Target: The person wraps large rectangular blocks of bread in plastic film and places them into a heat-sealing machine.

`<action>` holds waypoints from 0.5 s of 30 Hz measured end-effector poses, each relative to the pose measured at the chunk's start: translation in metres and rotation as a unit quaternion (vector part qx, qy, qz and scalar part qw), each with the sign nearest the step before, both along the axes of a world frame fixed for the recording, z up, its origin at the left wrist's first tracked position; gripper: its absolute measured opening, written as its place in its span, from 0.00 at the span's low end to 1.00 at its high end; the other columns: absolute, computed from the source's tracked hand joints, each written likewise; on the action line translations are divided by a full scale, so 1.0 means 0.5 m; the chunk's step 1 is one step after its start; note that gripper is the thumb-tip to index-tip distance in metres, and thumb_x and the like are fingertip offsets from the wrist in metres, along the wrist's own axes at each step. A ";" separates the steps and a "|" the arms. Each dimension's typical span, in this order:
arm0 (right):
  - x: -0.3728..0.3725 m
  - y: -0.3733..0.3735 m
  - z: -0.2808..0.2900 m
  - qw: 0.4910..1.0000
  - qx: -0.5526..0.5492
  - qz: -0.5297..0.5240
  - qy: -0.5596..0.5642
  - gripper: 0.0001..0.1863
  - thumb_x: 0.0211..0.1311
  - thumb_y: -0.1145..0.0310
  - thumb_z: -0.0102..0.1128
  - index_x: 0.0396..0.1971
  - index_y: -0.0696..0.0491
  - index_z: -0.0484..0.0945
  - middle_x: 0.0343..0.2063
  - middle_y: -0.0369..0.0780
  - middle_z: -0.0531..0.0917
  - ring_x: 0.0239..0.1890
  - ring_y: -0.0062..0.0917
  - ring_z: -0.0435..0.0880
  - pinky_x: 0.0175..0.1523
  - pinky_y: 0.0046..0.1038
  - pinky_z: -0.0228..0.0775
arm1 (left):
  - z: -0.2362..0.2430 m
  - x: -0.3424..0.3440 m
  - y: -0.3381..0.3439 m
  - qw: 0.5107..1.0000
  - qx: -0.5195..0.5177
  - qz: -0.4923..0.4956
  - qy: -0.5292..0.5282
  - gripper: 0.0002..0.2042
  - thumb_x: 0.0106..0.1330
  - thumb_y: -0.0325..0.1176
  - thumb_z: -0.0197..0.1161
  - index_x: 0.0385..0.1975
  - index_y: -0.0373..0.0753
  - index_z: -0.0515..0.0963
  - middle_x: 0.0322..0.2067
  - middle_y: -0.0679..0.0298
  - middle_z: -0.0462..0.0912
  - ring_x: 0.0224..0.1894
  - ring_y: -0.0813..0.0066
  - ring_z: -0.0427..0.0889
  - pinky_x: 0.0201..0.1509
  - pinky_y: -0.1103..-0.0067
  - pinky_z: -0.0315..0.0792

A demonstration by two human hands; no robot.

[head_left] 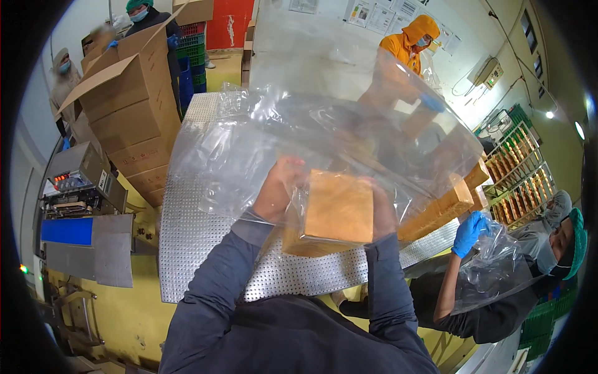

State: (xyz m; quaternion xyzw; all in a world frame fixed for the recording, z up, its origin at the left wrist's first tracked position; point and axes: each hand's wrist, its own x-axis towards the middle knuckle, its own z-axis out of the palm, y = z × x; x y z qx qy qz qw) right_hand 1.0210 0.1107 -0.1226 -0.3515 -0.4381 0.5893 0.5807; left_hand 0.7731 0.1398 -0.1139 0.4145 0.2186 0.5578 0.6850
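A golden-brown, block-shaped loaf of bread (339, 209) is tilted up in front of me, above the metal table. Along its left side my left hand (281, 186) is closed, with the fingertips near the top corner. My right hand (384, 209) is wrapped against the loaf's right side, its fingers partly hidden behind it. A large clear plastic bag (233, 153) spreads over the loaf and both hands, billowing far across the table. Its film blurs the outlines of my fingers.
More loaves (439, 212) lie along the dimpled metal table (187, 249) at right. A co-worker's blue-gloved hand (468, 234) holds clear plastic there; a person in orange (408, 50) stands across. Tall cardboard boxes (134, 112) and a machine (81, 181) stand left, racks (520, 162) right.
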 end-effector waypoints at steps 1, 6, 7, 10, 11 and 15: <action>-0.013 -0.001 0.008 1.000 -0.008 0.003 0.018 0.15 0.67 0.65 0.47 0.47 0.56 0.73 0.44 0.40 0.79 0.47 0.25 0.78 0.52 0.27 0.71 | -0.009 0.000 0.010 0.999 0.005 -0.011 -0.032 0.11 0.66 0.29 0.53 0.47 0.39 0.67 0.36 0.66 0.75 0.39 0.79 0.73 0.45 0.80 0.67; -0.050 -0.018 0.012 0.997 0.016 -0.073 -0.023 0.16 0.71 0.59 0.42 0.46 0.54 0.72 0.39 0.38 0.79 0.41 0.24 0.80 0.46 0.26 0.75 | -0.031 0.019 0.027 0.902 0.288 0.260 0.189 0.12 0.57 0.20 0.59 0.39 0.37 0.66 0.31 0.66 0.70 0.33 0.79 0.73 0.37 0.84 0.69; -0.054 -0.016 0.001 0.995 0.045 -0.078 -0.037 0.16 0.71 0.58 0.42 0.45 0.54 0.72 0.38 0.37 0.79 0.40 0.24 0.79 0.46 0.26 0.75 | -0.021 0.019 0.025 0.897 0.288 0.265 0.207 0.12 0.57 0.20 0.59 0.37 0.38 0.66 0.30 0.67 0.70 0.33 0.81 0.73 0.36 0.85 0.69; -0.066 -0.002 -0.025 0.987 0.110 -0.090 -0.073 0.17 0.71 0.55 0.41 0.43 0.52 0.72 0.36 0.36 0.78 0.40 0.24 0.79 0.47 0.27 0.75 | -0.033 0.041 0.029 0.979 0.094 0.178 0.040 0.11 0.57 0.22 0.61 0.33 0.38 0.65 0.28 0.69 0.69 0.30 0.84 0.71 0.33 0.87 0.67; -0.074 0.001 -0.025 0.985 0.118 -0.094 -0.082 0.17 0.71 0.55 0.41 0.42 0.52 0.72 0.36 0.36 0.78 0.41 0.24 0.79 0.48 0.27 0.75 | -0.053 0.037 0.042 0.979 0.090 0.181 0.026 0.11 0.57 0.22 0.61 0.33 0.38 0.65 0.27 0.68 0.70 0.31 0.84 0.71 0.33 0.87 0.67; -0.049 0.017 -0.084 0.984 -0.012 -0.114 0.136 0.18 0.71 0.54 0.42 0.46 0.52 0.71 0.41 0.38 0.77 0.44 0.25 0.78 0.51 0.29 0.74 | -0.071 0.032 0.056 0.981 0.074 0.177 0.035 0.09 0.59 0.25 0.60 0.32 0.38 0.65 0.28 0.67 0.72 0.32 0.83 0.73 0.32 0.86 0.68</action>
